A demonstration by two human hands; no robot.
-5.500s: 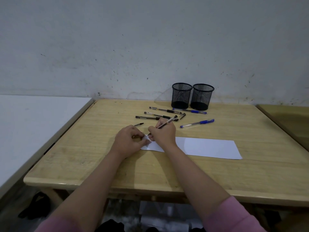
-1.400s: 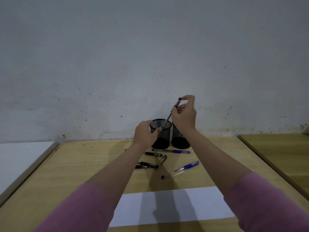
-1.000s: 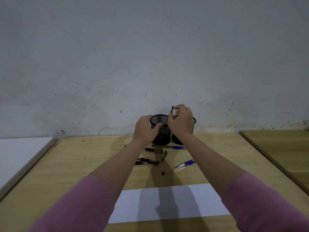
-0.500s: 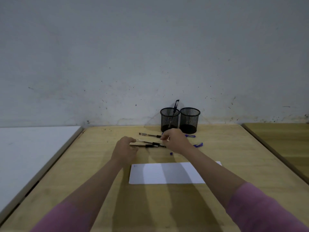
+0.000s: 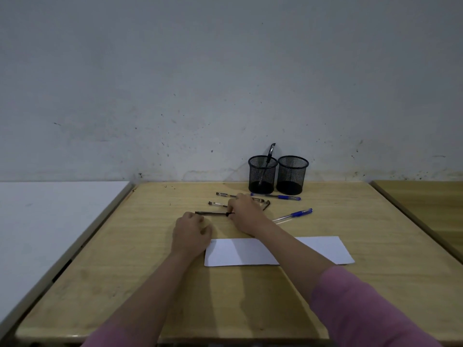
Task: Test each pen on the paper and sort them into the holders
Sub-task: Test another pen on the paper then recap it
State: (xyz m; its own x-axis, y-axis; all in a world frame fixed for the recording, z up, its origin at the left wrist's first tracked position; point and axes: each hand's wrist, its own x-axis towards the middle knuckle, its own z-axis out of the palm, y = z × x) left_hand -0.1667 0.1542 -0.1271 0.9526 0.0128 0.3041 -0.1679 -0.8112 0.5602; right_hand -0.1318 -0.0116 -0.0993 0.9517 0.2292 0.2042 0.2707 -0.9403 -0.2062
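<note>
right hand (image 5: pixel 244 214): grip pinched round black pen (image 5: pixel 211 213) on counter (image 5: pixel 150 259); left hand (image 5: pixel 191 235) idle, loosely curled. risk: shallow pinch, pen might roll away.

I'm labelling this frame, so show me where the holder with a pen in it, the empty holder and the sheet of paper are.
Holder with a pen (image 5: pixel 262 177): head view, front of mesh wall.
Empty holder (image 5: pixel 292 177): head view, front of mesh wall.
Sheet of paper (image 5: pixel 323 249): head view, bare right part.

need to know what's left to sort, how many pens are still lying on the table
5. One black pen pinched by the right hand, two clear pens behind it, two blue pens nearer the holders. The hand may hide more.
</note>
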